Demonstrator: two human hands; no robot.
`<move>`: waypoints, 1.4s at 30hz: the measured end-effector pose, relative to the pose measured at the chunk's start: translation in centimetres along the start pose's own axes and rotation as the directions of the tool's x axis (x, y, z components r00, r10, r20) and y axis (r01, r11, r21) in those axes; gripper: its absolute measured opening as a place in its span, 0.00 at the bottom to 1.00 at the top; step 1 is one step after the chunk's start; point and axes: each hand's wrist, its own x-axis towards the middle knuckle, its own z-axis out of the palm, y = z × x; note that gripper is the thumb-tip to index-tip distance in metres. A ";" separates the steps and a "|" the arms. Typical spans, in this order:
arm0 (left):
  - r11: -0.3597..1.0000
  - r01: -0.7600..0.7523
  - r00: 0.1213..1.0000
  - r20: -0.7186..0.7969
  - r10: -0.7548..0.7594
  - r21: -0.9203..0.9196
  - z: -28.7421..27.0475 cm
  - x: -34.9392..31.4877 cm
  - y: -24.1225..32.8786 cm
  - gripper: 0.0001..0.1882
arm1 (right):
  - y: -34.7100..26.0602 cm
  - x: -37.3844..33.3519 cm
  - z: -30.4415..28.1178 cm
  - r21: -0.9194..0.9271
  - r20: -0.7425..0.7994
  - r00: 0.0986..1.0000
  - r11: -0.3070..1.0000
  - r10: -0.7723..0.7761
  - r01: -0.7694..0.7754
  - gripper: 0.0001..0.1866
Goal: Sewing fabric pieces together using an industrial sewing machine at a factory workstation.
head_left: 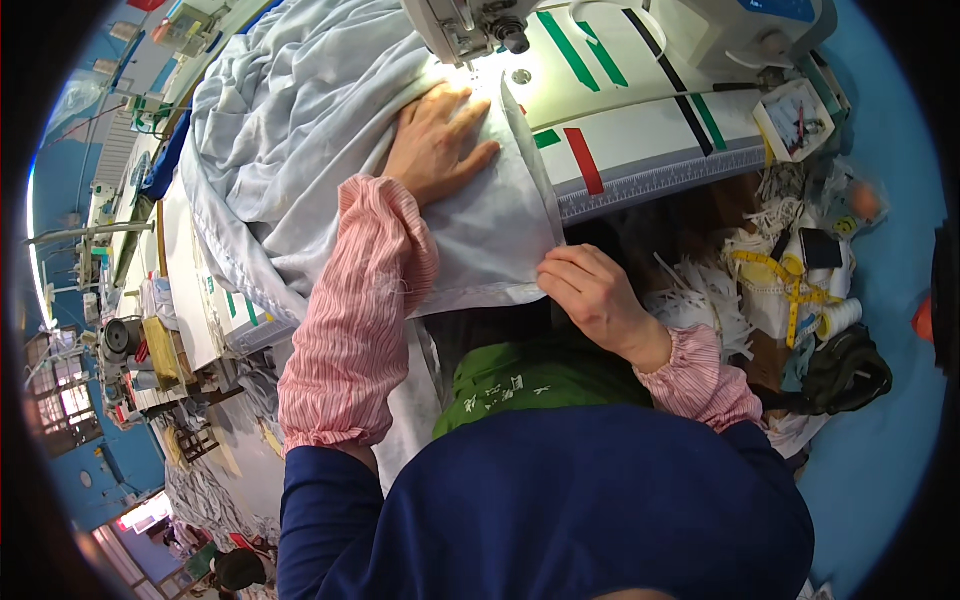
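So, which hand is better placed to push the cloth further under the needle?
The left hand, probably. It lies flat on the pale cloth right next to the sewing machine head. The right hand only pinches the cloth's near edge, far from the needle.

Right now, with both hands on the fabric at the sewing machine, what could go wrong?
1. The left hand lies flat on the pale blue fabric close to the sewing machine head; fingers could drift toward the needle area.
2. The right hand pinches only the fabric's corner; the edge may slip or skew.
3. The bunched fabric could drag sideways.
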 end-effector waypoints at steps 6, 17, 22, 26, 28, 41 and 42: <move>1.000 -0.020 1.000 -0.013 0.020 0.010 0.0 0.4 -0.7 0.27 | 0.1 0.2 0.5 -0.027 -0.052 0.999 1.000 -0.009 0.007 0.11; 0.998 -0.066 0.996 -0.066 0.067 0.014 0.3 0.7 -1.6 0.23 | 0.5 -0.5 1.9 -0.171 -0.151 0.988 0.985 -0.001 -0.026 0.13; 0.998 -0.064 0.994 -0.085 0.066 0.025 0.5 0.9 -2.0 0.23 | 0.9 -0.3 2.0 -0.170 -0.158 0.987 0.985 0.012 -0.039 0.14; 0.997 -0.078 0.989 -0.122 0.079 0.017 0.3 1.2 -2.1 0.21 | 1.0 0.1 1.9 -0.172 -0.145 0.989 0.984 0.026 -0.051 0.14; 0.995 -0.100 0.980 -0.170 0.103 0.024 -0.1 1.3 -1.9 0.20 | 1.0 0.2 1.8 -0.179 -0.157 0.987 0.983 0.016 -0.044 0.14; 0.999 -0.037 0.996 -0.081 0.034 -0.027 -0.7 0.1 0.8 0.21 | 1.1 0.3 1.4 -0.144 -0.147 0.989 0.988 0.035 -0.056 0.13; 0.999 -0.045 0.995 -0.086 0.042 -0.030 -0.6 0.2 0.7 0.21 | 1.1 0.4 1.4 -0.145 -0.145 0.989 0.988 0.036 -0.058 0.13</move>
